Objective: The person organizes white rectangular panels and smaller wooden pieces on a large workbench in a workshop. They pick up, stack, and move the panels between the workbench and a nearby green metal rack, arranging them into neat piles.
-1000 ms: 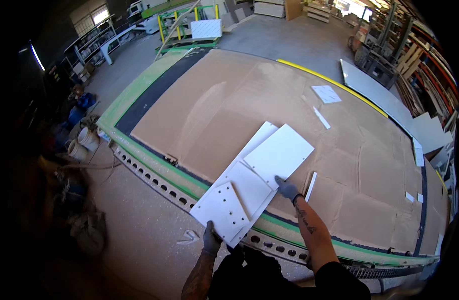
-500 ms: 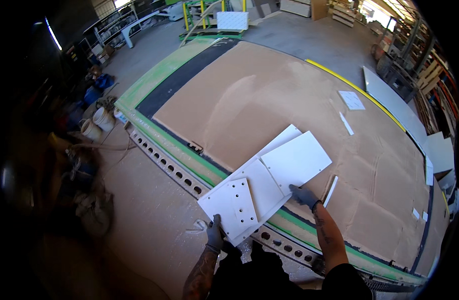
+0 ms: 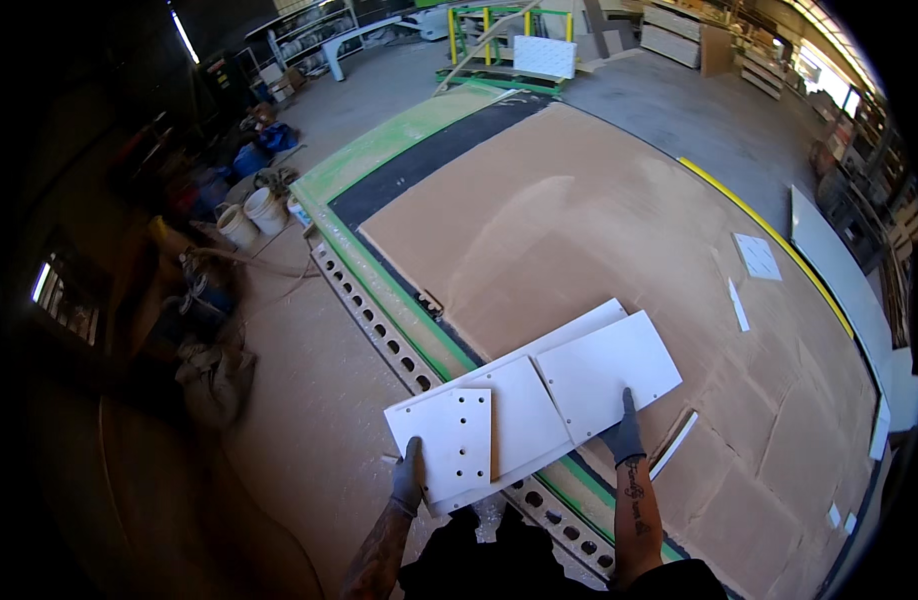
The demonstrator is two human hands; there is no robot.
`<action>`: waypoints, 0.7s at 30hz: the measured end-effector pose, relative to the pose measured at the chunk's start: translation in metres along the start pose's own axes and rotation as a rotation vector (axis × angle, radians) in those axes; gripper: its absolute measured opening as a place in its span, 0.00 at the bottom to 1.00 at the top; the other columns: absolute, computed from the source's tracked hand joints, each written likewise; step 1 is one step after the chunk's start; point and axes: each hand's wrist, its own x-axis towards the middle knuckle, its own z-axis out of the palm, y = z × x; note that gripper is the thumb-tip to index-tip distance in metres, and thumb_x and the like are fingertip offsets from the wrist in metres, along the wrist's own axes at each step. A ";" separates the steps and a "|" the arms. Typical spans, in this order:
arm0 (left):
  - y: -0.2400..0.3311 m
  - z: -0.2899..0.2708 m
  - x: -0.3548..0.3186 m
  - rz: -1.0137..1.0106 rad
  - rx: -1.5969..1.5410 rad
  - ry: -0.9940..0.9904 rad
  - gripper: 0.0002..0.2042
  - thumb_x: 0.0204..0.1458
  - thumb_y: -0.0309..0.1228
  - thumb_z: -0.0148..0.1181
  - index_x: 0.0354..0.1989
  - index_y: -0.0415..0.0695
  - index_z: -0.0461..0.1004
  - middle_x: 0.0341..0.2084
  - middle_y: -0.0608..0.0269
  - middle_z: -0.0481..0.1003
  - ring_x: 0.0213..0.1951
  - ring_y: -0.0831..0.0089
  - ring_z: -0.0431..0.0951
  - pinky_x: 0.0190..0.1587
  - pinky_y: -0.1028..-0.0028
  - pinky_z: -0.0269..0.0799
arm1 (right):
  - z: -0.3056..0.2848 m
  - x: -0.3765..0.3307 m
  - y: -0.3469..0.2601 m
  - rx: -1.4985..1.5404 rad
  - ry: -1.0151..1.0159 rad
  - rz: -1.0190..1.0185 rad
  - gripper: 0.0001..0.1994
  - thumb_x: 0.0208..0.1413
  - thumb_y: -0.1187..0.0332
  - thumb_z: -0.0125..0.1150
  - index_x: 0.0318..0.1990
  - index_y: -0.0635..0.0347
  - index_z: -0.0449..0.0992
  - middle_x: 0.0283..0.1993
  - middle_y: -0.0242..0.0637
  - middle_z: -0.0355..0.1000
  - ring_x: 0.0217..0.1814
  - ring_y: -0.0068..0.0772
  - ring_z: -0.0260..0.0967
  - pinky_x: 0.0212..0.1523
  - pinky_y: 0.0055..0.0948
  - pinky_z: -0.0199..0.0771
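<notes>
A stack of flat white panels lies across my two gloved hands above the near edge of a large brown-topped table (image 3: 499, 240). My left hand (image 3: 407, 482) is closed on the stack's left end, thumb on top. My right hand (image 3: 624, 432) grips the near long edge, its thumb over a plain white panel (image 3: 604, 370). On the left of the stack sits a smaller white panel with several drilled holes (image 3: 444, 455). Longer white panels (image 3: 519, 395) lie beneath these two. The fingers under the stack are hidden.
White offcuts (image 3: 757, 257) and narrow strips (image 3: 674, 445) lie on the table. A perforated rail (image 3: 379, 330) runs along its near side, and a yellow strip (image 3: 769, 235) along the far one. White buckets (image 3: 266, 211) stand on the floor at left. A forklift-like machine (image 3: 849, 190) is at far right.
The stack has turned clockwise, and its far right end has swung nearer to me. My right thumb now lies farther over the plain panel. The view has shifted left.
</notes>
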 end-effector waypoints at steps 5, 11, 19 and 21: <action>0.004 0.016 -0.011 0.186 -0.005 0.165 0.33 0.56 0.53 0.64 0.51 0.29 0.76 0.43 0.55 0.79 0.41 0.71 0.77 0.45 0.71 0.74 | -0.033 0.028 0.016 -0.059 -0.118 -0.042 0.39 0.62 0.36 0.49 0.71 0.55 0.58 0.71 0.42 0.61 0.71 0.46 0.59 0.69 0.52 0.60; 0.038 0.011 -0.021 0.219 0.240 0.275 0.32 0.48 0.57 0.69 0.38 0.31 0.81 0.30 0.50 0.82 0.33 0.64 0.83 0.38 0.65 0.77 | -0.004 -0.001 0.035 -0.032 -0.119 -0.075 0.40 0.63 0.35 0.46 0.73 0.55 0.55 0.73 0.42 0.58 0.73 0.46 0.56 0.71 0.50 0.58; 0.121 -0.141 -0.015 0.174 0.203 0.184 0.34 0.51 0.58 0.66 0.39 0.29 0.80 0.29 0.48 0.82 0.30 0.65 0.83 0.36 0.66 0.78 | 0.134 -0.098 0.111 -0.071 -0.056 -0.095 0.40 0.62 0.37 0.51 0.73 0.54 0.55 0.74 0.41 0.56 0.73 0.48 0.56 0.69 0.53 0.60; 0.160 -0.197 -0.023 0.153 0.215 0.152 0.35 0.51 0.59 0.66 0.39 0.28 0.80 0.28 0.47 0.82 0.29 0.65 0.83 0.35 0.66 0.78 | 0.176 -0.120 0.138 -0.035 -0.154 -0.085 0.40 0.63 0.38 0.50 0.73 0.55 0.54 0.75 0.42 0.55 0.73 0.49 0.56 0.70 0.54 0.60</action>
